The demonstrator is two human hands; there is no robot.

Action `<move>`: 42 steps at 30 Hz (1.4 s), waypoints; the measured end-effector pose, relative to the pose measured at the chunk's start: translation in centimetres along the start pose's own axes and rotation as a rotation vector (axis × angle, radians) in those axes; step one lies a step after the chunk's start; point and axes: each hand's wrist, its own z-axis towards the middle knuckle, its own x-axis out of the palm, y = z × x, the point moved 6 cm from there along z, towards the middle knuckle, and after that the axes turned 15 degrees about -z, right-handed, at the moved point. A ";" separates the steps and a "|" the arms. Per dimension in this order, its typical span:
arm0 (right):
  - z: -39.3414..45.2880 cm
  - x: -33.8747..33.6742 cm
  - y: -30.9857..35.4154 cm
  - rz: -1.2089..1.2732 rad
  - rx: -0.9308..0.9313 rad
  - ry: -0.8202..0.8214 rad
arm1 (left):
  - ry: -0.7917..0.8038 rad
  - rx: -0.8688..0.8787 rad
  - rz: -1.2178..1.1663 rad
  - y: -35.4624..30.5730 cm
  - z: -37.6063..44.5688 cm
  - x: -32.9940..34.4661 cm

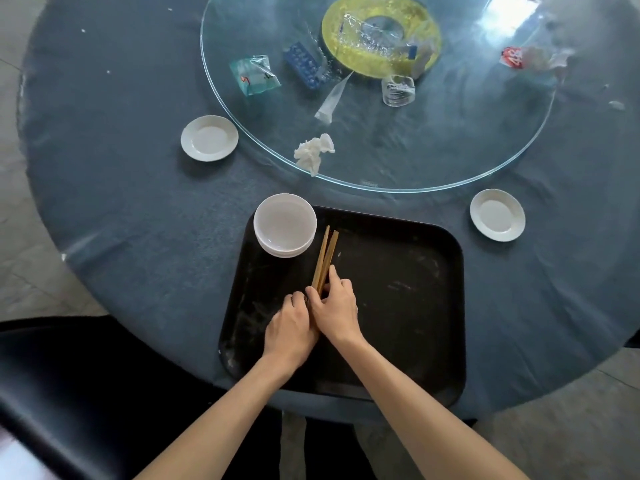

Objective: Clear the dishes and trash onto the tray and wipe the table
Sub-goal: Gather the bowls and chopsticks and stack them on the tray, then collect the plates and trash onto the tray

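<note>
Both hands, left (290, 323) and right (335, 306), grasp the near ends of brown wooden chopsticks (325, 258) lying on the black rectangular plastic tray (398, 289) beside stacked white bowls (284, 225), two small white saucers (209, 138) remaining on the grey-clothed tabletop (121, 202).

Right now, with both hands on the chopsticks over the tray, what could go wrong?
1. The chopsticks lie close beside the stacked bowls; pushing them forward may knock the stack, which overhangs the tray corner.
2. The left hand and right hand crowd one spot, so a stick could slip loose.
3. The glass cup on the turntable needs a long reach.
</note>
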 end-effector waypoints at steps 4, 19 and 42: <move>-0.2 -0.2 -0.3 0.029 -0.021 -0.048 | -0.024 0.068 -0.084 0.6 0.3 -0.5; 1.0 -1.5 -0.8 0.075 -0.038 0.052 | -0.003 0.097 -0.023 1.5 1.2 -1.5; 14.9 -8.5 15.2 0.371 -0.087 0.100 | -0.547 -0.471 -1.133 8.3 20.6 -21.0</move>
